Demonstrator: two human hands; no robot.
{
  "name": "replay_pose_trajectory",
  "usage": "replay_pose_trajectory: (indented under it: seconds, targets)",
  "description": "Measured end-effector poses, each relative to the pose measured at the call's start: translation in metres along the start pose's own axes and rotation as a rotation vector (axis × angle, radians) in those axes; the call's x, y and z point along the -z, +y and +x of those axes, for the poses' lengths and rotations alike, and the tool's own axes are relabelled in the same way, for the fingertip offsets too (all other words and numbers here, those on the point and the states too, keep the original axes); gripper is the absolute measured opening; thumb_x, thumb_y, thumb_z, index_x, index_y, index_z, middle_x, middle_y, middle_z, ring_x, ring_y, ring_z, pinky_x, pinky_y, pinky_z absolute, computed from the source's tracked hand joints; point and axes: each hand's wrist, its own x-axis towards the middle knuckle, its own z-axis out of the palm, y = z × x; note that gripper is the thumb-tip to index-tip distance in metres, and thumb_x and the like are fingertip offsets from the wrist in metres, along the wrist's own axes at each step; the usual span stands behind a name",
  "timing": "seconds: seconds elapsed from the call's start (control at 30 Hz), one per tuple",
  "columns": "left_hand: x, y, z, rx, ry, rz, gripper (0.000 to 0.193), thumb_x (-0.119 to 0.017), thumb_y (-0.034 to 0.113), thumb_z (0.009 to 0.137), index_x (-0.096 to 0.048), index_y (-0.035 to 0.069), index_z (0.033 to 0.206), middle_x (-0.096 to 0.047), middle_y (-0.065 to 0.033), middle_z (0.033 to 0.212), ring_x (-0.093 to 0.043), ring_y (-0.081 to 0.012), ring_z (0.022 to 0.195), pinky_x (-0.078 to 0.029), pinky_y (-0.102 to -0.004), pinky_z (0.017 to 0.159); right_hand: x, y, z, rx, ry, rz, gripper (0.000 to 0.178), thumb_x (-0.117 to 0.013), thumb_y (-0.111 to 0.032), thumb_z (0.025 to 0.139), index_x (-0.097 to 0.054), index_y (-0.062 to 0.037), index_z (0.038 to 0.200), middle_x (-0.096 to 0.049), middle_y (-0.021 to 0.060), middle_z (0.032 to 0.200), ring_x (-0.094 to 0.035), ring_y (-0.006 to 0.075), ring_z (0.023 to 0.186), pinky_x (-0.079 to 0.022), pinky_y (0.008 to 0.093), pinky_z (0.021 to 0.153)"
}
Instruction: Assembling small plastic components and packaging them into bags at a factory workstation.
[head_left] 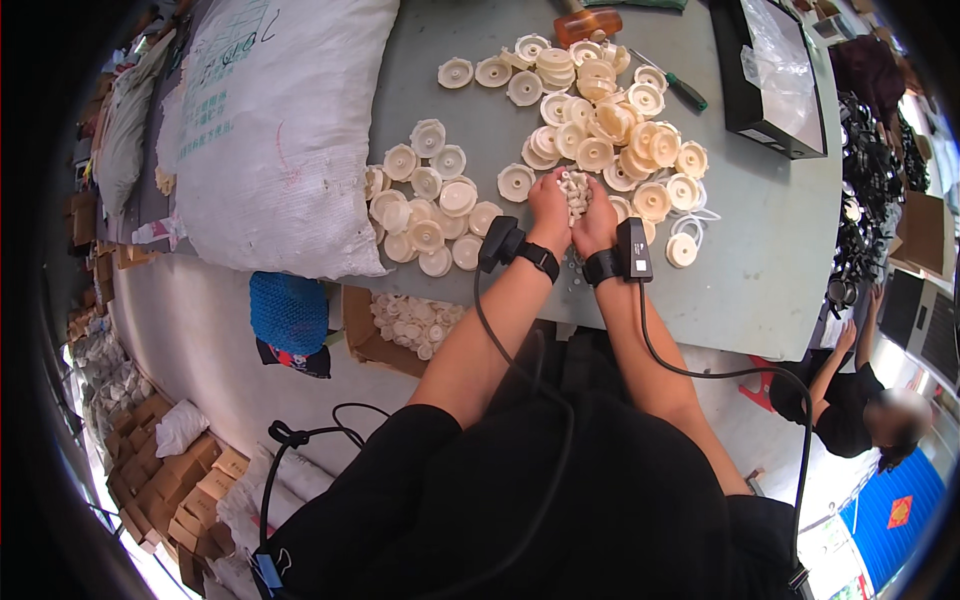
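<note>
My left hand (549,212) and my right hand (597,220) are cupped side by side above the table. Between them they hold a heap of small off-white plastic pieces (576,196), short and stubby, too small to name more exactly. Just beyond my fingers lies a large pile of cream plastic discs (610,122) with raised centres. A second group of such discs (426,235) spreads to the left of my left hand. Near my right wrist one disc (681,250) rests by a white ring. Each wrist wears a black strap with a cabled device.
On the grey table (745,290) lie an orange-headed hammer (588,25), a green-handled screwdriver (688,93) and a black tray (770,80). A big white woven sack (280,150) covers the left side. Below stand a carton of white parts (365,335) and a blue stool (289,312). Another person (850,400) is at right.
</note>
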Motion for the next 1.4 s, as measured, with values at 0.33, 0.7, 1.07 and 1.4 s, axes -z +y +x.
replay_pose_trajectory:
  seconds: [0.33,0.7,1.07,1.4]
  targets:
    - [0.010,-0.001,0.012,0.050,-0.092,-0.214,0.028,-0.046,0.019,0.087,-0.052,-0.003,0.104,-0.058,-0.0106,0.100,-0.059,-0.0187,0.089,-0.048,-0.0288,0.078,-0.014,-0.016,-0.016,-0.053,-0.048,0.107,0.035,-0.041,-0.026,0.092,-0.046,-0.0019,0.117,-0.054,0.0124,0.112,-0.054,0.0260,0.104,-0.043,0.0394,0.092]
    - [-0.003,0.035,-0.024,0.081,-0.268,-0.211,0.060,-0.043,0.040,0.087,-0.028,0.005,0.133,-0.025,-0.0155,0.139,-0.026,-0.0262,0.127,-0.020,-0.0371,0.105,-0.019,-0.041,-0.035,-0.048,-0.151,-0.033,0.068,-0.039,-0.046,0.090,-0.011,-0.0090,0.140,-0.015,0.0171,0.141,-0.026,0.0408,0.127,-0.024,0.0548,0.103]
    - [0.004,0.051,-0.034,0.125,-0.391,-0.106,0.080,-0.038,0.058,0.083,-0.008,0.013,0.143,0.007,-0.0138,0.148,0.009,-0.0276,0.136,0.006,-0.0445,0.106,-0.026,-0.057,-0.064,-0.059,-0.187,-0.017,0.082,-0.044,-0.054,0.086,0.004,-0.0165,0.142,0.019,0.0105,0.145,-0.009,0.0463,0.131,-0.023,0.0562,0.103]
    - [0.054,0.123,-0.086,0.328,-0.695,0.417,0.040,-0.042,0.033,0.091,-0.052,0.003,0.116,-0.054,-0.0114,0.118,-0.050,-0.0197,0.111,-0.036,-0.0319,0.096,0.035,-0.088,-0.155,-0.288,-0.222,-0.747,0.024,-0.047,-0.025,0.090,-0.055,-0.0034,0.098,-0.035,-0.0039,0.049,-0.032,0.0065,0.043,-0.028,0.0214,0.043]
